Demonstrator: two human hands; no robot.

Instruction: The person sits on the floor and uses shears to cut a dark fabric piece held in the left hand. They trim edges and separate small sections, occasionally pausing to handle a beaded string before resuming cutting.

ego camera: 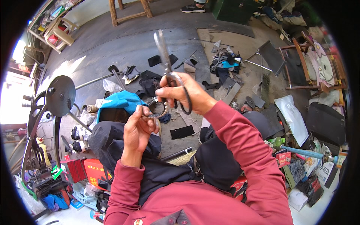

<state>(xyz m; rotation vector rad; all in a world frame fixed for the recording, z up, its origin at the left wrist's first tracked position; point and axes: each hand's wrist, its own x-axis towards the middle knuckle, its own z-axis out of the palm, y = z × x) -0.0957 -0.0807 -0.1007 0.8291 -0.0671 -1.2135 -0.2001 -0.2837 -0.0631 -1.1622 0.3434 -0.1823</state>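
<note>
Large metal scissors [166,53] with black handles are in my right hand [184,91], blades pointing up and away from me; they look blurred, and how far apart the blades stand is hard to tell. My left hand [139,132] pinches one end of a narrow dark strip [157,114] with a beaded or scalloped edge. The strip curves up to the fingers of my right hand, beside the scissor handles. What it is made of cannot be told. A bright blue cloth [121,101] lies over my left knee, just beyond my left hand.
A hand-cranked machine with a round black wheel [60,95] stands at left. Fabric scraps [226,64] and a black rectangular piece [182,132] lie on the floor ahead. A folding chair [298,64] and a white plastic packet [292,119] are at right. Another person's shoe [193,8] shows at the top.
</note>
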